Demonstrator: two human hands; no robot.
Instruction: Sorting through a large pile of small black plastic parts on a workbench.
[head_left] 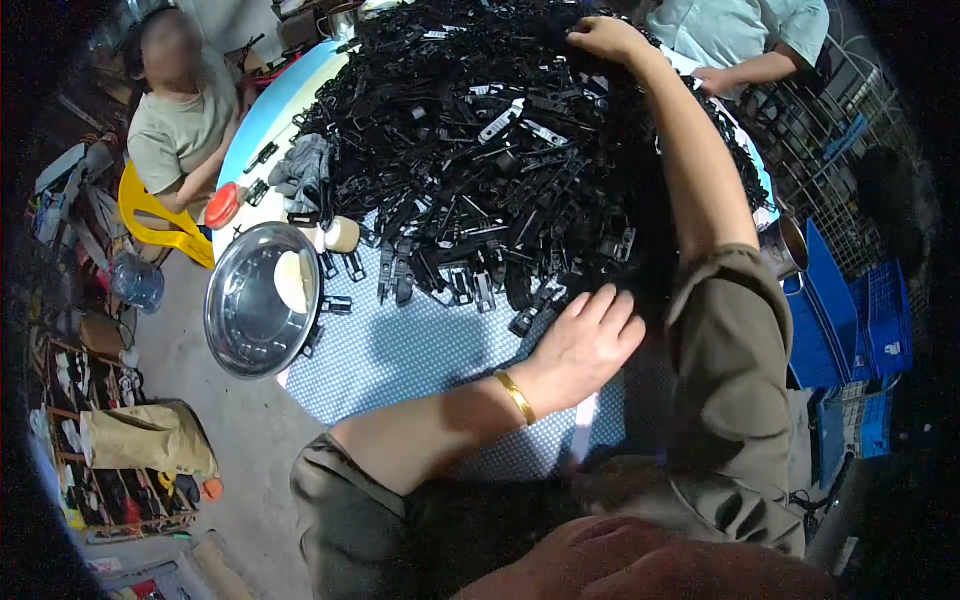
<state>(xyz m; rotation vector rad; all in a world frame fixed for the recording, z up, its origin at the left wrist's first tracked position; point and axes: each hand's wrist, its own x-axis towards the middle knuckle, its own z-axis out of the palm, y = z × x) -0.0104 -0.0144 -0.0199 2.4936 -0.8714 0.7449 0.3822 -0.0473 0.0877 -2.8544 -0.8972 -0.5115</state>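
A large heap of small black clip-like parts [440,150], some with metal strips, spreads over the table. At the heap's near edge lies my left hand [592,340], fingers stretched and apart, with a gold bracelet [516,397] on its wrist. Close to its fingertips is a loose black part [525,320]. My right arm reaches across the heap's right side. At the far edge, my right hand [608,40] is curled with its fingertips bunched over the black parts; what they hold, if anything, I cannot make out. Two pale parts [502,120] stand out mid-heap.
Left of the heap are a clear glass bowl [225,310] with a pale piece inside, a small jar [342,235], a red lid [223,206] and a grey cloth [300,165]. People sit at far left and far right. Blue crates [880,320] stand right.
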